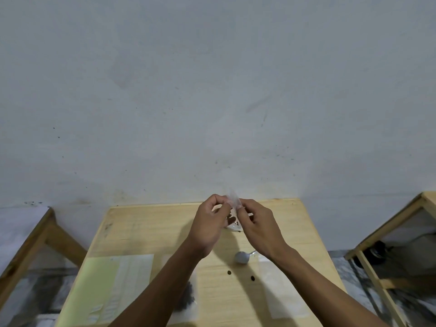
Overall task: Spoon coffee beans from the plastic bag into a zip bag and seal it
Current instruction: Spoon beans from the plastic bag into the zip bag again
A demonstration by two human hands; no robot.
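Evidently the spooning part is over or nearly so, since both hands are working the top of the small clear zip bag (pixel 233 217), which is hanging in the air above the far middle of the wooden table (pixel 146 223) with a few dark coffee beans (pixel 232 218) showing in its lower part. The left hand (pixel 210 225) is pinching the bag's upper edge with curled fingers and thumb, and the right hand (pixel 258 226) is pinching the same edge just beside it, fingertips of the two hands nearly meeting; whether the strip between them is already pressed closed is too blurred to tell. The spoon (pixel 241 257) is lying on the table below the hands, held by neither, which suggests scooping is finished. Two loose beans (pixel 252 278) are sitting on the wood near the spoon. The plastic bag (pixel 188 293) of beans is lying flat near the front edge, partly hidden under the left forearm, and a stack of empty zip bags (pixel 111 286) is lying to its left. What seems left is running the seal shut along its whole length.
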